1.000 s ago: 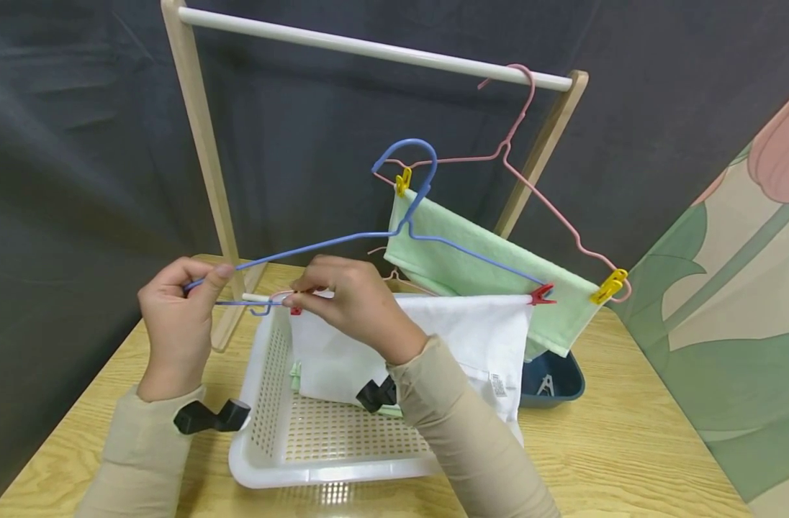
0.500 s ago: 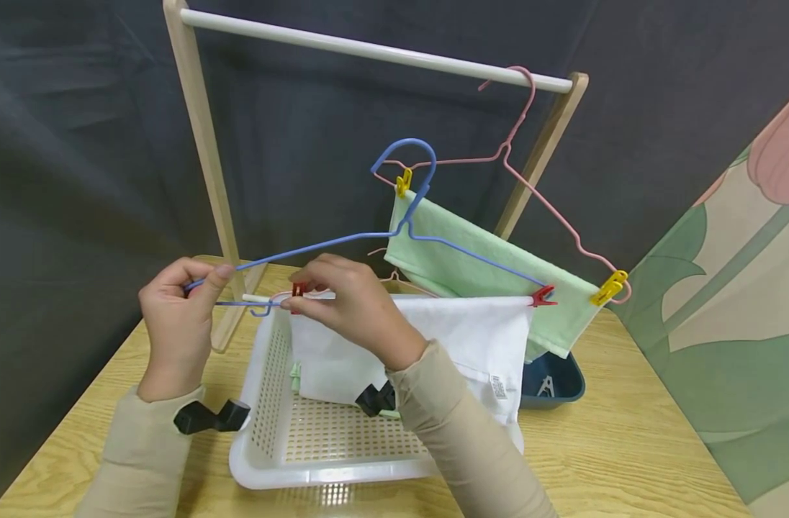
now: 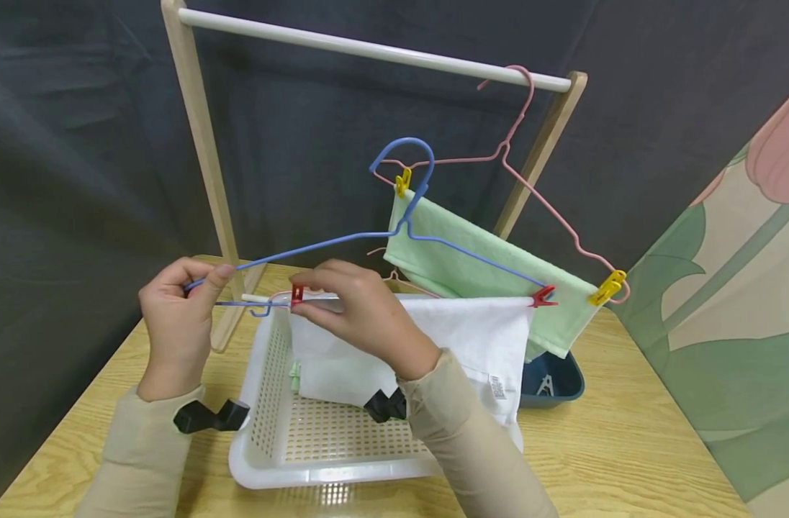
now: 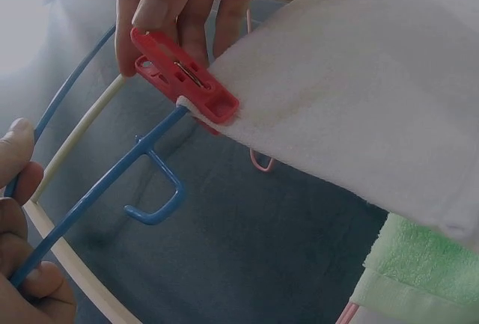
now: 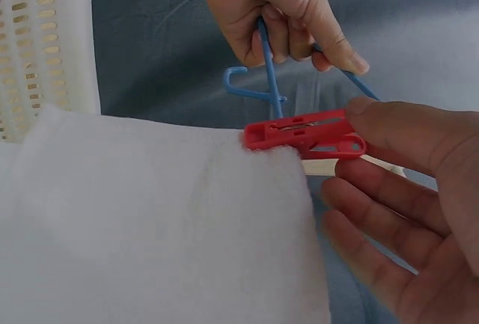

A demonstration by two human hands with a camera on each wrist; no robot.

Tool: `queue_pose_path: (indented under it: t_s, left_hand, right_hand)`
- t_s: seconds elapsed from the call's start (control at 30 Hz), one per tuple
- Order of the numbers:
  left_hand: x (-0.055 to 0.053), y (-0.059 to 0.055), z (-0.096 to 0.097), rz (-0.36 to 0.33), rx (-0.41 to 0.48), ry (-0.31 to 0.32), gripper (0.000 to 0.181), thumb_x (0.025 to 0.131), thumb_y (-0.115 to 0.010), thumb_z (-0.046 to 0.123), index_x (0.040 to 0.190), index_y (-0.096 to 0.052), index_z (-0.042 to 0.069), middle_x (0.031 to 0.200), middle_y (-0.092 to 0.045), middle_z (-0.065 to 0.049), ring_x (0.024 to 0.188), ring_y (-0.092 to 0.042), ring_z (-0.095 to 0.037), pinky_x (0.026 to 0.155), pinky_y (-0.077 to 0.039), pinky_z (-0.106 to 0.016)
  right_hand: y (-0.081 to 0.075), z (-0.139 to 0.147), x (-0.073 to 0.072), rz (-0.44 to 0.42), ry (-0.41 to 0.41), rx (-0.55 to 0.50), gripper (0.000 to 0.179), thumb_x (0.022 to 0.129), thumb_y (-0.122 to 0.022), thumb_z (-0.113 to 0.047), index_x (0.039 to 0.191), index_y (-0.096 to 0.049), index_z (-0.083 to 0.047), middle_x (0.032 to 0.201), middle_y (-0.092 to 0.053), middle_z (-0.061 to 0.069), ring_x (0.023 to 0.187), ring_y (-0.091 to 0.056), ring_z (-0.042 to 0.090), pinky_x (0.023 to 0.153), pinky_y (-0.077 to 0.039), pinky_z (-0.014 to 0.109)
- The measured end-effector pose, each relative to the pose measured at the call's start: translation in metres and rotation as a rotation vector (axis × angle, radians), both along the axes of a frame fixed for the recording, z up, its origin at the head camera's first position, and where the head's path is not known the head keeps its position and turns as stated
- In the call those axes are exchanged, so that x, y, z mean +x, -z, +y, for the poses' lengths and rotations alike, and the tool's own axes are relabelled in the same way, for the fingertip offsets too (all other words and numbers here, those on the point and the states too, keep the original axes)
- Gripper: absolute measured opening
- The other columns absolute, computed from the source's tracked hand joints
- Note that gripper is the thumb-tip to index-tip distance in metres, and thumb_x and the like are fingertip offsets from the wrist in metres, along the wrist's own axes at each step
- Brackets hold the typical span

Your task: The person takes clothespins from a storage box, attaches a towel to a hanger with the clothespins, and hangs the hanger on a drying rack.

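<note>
A blue hanger (image 3: 330, 244) is held up at its left end by my left hand (image 3: 177, 316), fingers curled round the wire. Over its lower bar hangs a white towel (image 3: 343, 345). My right hand (image 3: 362, 309) has thumb and fingertips on either side of a red clothespin (image 5: 299, 135), which bites the towel's left corner onto the bar. At the towel's other top corner sits a second red clothespin (image 3: 543, 296). The left wrist view shows the first clothespin (image 4: 187, 77) close up, next to the hanger's small side hook (image 4: 161, 197).
A wooden rack with a white rod (image 3: 368, 47) stands behind. From it hangs a pink hanger (image 3: 550, 198) with a green towel (image 3: 459, 237) under yellow clothespins (image 3: 608, 288). Below lies a white basket (image 3: 271, 471); a dark blue bin (image 3: 572, 388) with clothespins stands to its right.
My right fingers have shifted slightly, and the left red clothespin, mostly covered earlier, now shows between them. The left hand and the hanger have stayed in place.
</note>
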State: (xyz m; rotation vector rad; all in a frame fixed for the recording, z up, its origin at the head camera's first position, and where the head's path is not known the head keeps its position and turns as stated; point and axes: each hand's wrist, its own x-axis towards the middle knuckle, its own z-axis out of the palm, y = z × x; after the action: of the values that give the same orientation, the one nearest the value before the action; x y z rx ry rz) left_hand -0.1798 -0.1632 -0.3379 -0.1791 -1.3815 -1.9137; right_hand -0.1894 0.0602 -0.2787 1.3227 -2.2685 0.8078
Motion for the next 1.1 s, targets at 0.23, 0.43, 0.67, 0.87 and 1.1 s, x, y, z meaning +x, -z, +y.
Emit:
queue_pose_path:
  t_s: [0.23,0.43,0.67,0.87,1.1]
  left_hand:
    - [0.001,-0.001,-0.001,-0.014,-0.003,-0.010,0.014,0.084,-0.078,-0.008,0.074,-0.069,-0.007,0.063,-0.055,0.001,0.056,-0.034,-0.012,0.052,-0.026,-0.022]
    - [0.001,-0.001,-0.002,-0.036,0.000,-0.021,0.015,0.085,-0.079,-0.005,0.073,-0.069,-0.007,0.062,-0.056,0.001,0.057,-0.033,-0.013,0.052,-0.024,-0.023]
    - [0.001,-0.002,-0.003,-0.031,0.008,-0.011,0.017,0.084,-0.081,-0.002,0.073,-0.069,-0.008,0.062,-0.055,0.001,0.056,-0.031,-0.013,0.052,-0.020,-0.025]
    - [0.000,-0.002,-0.004,-0.038,0.001,-0.012,0.017,0.084,-0.080,-0.004,0.072,-0.069,-0.007,0.061,-0.053,0.002,0.056,-0.030,-0.013,0.051,-0.019,-0.026]
    - [-0.001,-0.001,-0.006,-0.028,0.009,-0.018,0.018,0.083,-0.079,-0.007,0.070,-0.067,-0.007,0.060,-0.051,0.002,0.055,-0.029,-0.012,0.052,-0.018,-0.026]
  right_hand:
    - [-0.002,0.011,0.004,0.102,-0.017,-0.069,0.029,0.087,-0.081,-0.011,0.115,-0.075,-0.004,0.106,-0.072,0.005,0.099,-0.067,0.014,0.089,-0.050,0.020]
    - [-0.004,0.023,0.008,0.159,-0.002,-0.143,0.030,0.087,-0.080,-0.006,0.116,-0.074,-0.003,0.109,-0.069,0.007,0.101,-0.064,0.018,0.088,-0.051,0.025]
    - [-0.009,0.043,0.011,0.295,0.055,-0.284,0.026,0.085,-0.077,0.003,0.111,-0.074,-0.001,0.104,-0.067,0.012,0.096,-0.062,0.024,0.081,-0.052,0.032]
    - [-0.014,0.058,0.014,0.403,0.106,-0.411,0.024,0.084,-0.074,0.008,0.106,-0.075,0.000,0.099,-0.067,0.014,0.096,-0.062,0.031,0.085,-0.050,0.034]
    - [-0.017,0.070,0.016,0.469,0.234,-0.491,0.025,0.085,-0.073,0.007,0.108,-0.075,-0.002,0.099,-0.066,0.015,0.097,-0.060,0.034,0.089,-0.047,0.033]
